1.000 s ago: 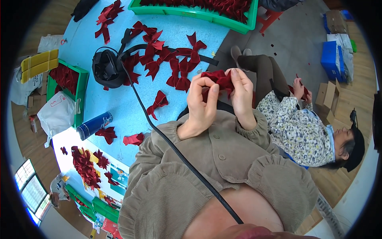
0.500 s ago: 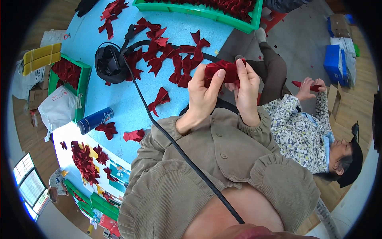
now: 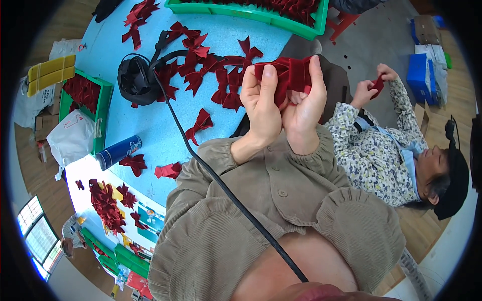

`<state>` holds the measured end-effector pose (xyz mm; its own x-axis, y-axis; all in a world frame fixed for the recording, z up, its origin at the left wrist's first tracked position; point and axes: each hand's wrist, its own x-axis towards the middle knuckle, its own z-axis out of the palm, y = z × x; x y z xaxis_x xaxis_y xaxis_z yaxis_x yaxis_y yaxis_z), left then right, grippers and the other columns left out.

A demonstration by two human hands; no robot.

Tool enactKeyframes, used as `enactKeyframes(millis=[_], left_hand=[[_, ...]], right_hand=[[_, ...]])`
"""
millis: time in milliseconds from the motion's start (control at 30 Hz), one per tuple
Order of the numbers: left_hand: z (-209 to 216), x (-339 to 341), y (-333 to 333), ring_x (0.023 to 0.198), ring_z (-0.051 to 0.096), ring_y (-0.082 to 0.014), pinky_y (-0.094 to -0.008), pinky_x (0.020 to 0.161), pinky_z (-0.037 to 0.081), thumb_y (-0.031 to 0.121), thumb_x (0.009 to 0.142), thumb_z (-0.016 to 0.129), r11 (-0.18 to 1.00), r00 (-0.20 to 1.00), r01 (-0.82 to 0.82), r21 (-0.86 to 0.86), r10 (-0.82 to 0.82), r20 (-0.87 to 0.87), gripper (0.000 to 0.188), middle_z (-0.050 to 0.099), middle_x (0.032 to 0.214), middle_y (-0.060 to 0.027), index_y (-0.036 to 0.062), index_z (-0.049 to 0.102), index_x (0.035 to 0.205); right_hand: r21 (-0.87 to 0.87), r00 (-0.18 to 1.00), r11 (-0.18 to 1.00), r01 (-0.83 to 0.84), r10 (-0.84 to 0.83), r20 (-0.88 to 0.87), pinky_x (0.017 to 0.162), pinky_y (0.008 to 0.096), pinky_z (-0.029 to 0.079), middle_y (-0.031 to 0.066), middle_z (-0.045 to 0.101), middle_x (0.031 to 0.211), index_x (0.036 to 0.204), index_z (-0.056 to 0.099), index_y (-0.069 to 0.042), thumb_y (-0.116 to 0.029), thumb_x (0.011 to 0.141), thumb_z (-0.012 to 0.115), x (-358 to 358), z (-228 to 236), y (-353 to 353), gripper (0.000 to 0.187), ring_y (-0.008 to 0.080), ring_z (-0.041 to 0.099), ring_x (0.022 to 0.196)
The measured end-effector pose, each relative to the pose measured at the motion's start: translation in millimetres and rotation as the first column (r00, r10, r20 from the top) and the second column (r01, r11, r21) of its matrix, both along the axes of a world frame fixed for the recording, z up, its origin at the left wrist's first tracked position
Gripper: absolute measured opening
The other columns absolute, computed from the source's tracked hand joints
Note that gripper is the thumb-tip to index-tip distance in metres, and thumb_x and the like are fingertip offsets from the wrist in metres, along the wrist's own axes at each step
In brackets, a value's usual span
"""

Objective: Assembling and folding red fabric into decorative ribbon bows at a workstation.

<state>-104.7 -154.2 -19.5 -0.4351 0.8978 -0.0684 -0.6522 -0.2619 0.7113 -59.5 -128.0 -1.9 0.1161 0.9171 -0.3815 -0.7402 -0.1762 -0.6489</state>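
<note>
Between both hands I hold a dark red velvet bow (image 3: pixel 287 73), raised off the table's edge. My left hand (image 3: pixel 262 103) grips its left loop, thumb on the front. On the other side, my right hand (image 3: pixel 306 108) pinches the right part with the thumb, and its other fingers curl beneath. Part of the bow's underside is hidden by the fingers. Just left of my hands, several red bows (image 3: pixel 228 85) lie in a loose cluster on the light blue table (image 3: pixel 165 128). One bow (image 3: pixel 200 126) lies apart, nearer to me.
A black headset-like device (image 3: pixel 136 78) rests on the table; its cable (image 3: pixel 211 170) crosses my front. Green crates of bows stand at the far edge (image 3: pixel 246 14) and left (image 3: pixel 106 103). A blue can (image 3: pixel 118 152) lies nearby. At right, a co-worker (image 3: pixel 376 160) handles a red piece.
My hands have turned the bow and spread it, with the right fingers now curled under it. The co-worker's hands have moved apart and away from me, still with the red piece.
</note>
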Motion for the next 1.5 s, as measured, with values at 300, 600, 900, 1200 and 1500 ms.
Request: enactKeyframes(millis=[300,600,900,1200,1500], left_hand=[[2,-5,2,0.059,0.039,0.0009,-0.0152,0.051,0.032,0.011,0.089,0.050,0.981,0.980,-0.189,-0.048,0.185,-0.073,0.013,0.051,0.068,0.0038,0.0045,0.048,0.078],[-6,-32,3,0.052,0.035,0.0003,-0.0169,0.044,0.027,0.013,0.087,0.053,0.991,0.837,-0.133,-0.018,0.102,-0.537,0.020,0.047,0.059,0.0064,0.0013,0.054,0.071],[-11,-38,-1,0.052,0.030,0.0002,-0.0178,0.044,0.022,0.013,0.089,0.049,0.997,0.866,-0.080,0.004,0.071,-0.496,0.023,0.042,0.057,0.0073,0.0010,0.053,0.070],[-22,-45,-2,0.053,0.027,-0.0012,-0.0183,0.045,0.023,0.015,0.091,0.047,0.991,0.861,-0.115,0.062,0.131,-0.492,0.023,0.039,0.058,0.0078,0.0021,0.051,0.072],[-15,-37,-17,0.047,0.042,-0.0098,-0.0245,0.043,0.033,0.011,0.084,0.054,0.993,0.599,-0.108,-0.039,0.034,-0.800,0.015,0.046,0.054,-0.0036,0.0014,0.053,0.073]], right_hand=[[0.092,0.999,0.995,0.034,-0.035,0.017,0.043,0.0164,0.038,0.0007,0.059,0.070,0.081,0.054,-0.007,-0.027,0.086,0.053,-9,3,-3,0.021,0.0065,0.053,0.053],[0.448,0.769,0.892,0.068,-0.332,0.546,0.040,0.0151,0.033,-0.0022,0.055,0.063,0.078,0.055,-0.003,-0.022,0.085,0.057,4,-16,5,0.021,0.0021,0.047,0.052],[0.352,0.665,0.888,-0.295,-0.073,0.743,0.055,0.0185,0.043,0.0031,0.059,0.076,0.092,0.057,0.003,-0.025,0.092,0.044,33,-13,1,0.030,0.0059,0.053,0.064],[0.249,0.840,0.854,-0.456,0.320,0.438,0.071,0.0226,0.045,0.0093,0.057,0.100,0.105,0.053,0.005,-0.024,0.092,0.042,50,-4,1,0.034,0.0117,0.056,0.087],[0.508,0.618,0.815,-0.279,-0.253,0.745,0.068,0.0185,0.042,0.0042,0.057,0.089,0.099,0.055,0.001,-0.009,0.086,0.055,41,-19,-11,0.017,0.0064,0.051,0.077]])
